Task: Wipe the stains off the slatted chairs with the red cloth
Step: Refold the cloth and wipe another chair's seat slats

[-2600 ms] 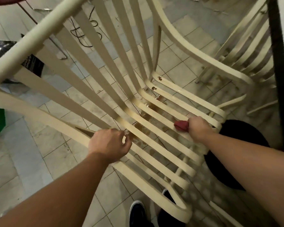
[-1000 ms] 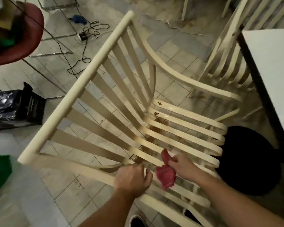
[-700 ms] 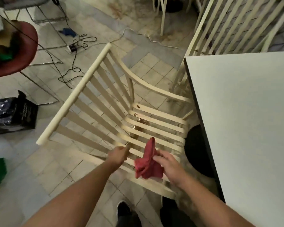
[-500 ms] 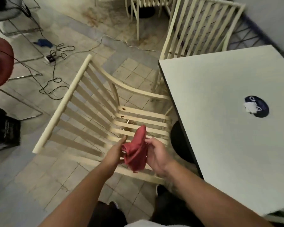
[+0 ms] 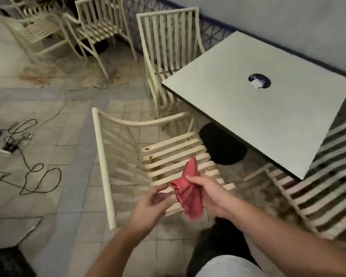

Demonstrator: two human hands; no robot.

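While the right hand point(image 5: 210, 195) pinches the bunched red cloth point(image 5: 188, 194), the left hand point(image 5: 149, 205) blurs — grip unclear.

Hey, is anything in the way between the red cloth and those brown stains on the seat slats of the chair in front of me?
Nothing visible. The red cloth, held by the right hand with the left hand at its edge, hangs above the seat of the chair; the stained slats beyond lie bare.
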